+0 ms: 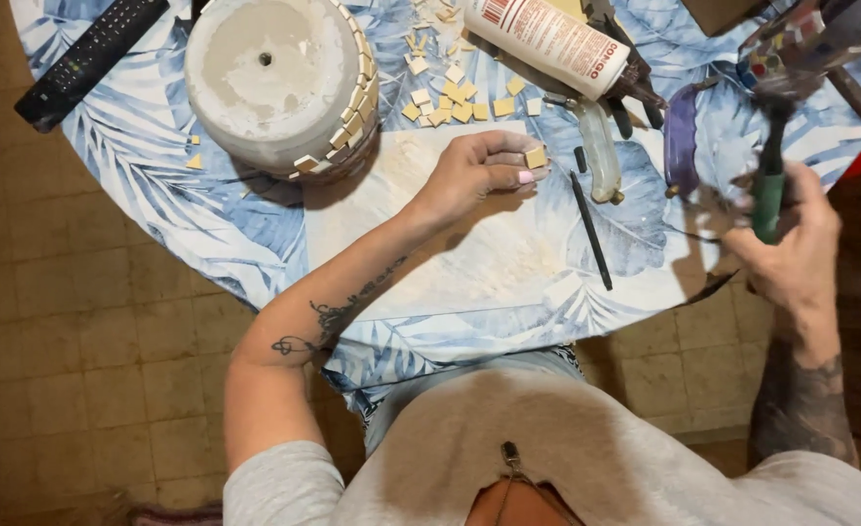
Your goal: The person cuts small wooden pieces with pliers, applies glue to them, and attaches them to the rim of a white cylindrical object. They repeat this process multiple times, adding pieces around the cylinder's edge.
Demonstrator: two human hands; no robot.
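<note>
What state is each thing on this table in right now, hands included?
Left hand: pinching a small beige tile piece.
Right hand: gripping a green-handled tool, raised off the table.
Pot: upside down, rim partly tiled.
Glue tube: lying on its side.
Loose tiles: scattered.
Remote: lying flat.

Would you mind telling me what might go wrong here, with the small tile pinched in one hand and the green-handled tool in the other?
1. The left hand pinches a small tan tile at its fingertips; a cut or blow from the green-handled tool in the right hand could catch the fingers.
2. The upturned pot lies close by; an elbow might knock its glued tiles.
3. The adhesive bottle lies flat and may leak.
</note>
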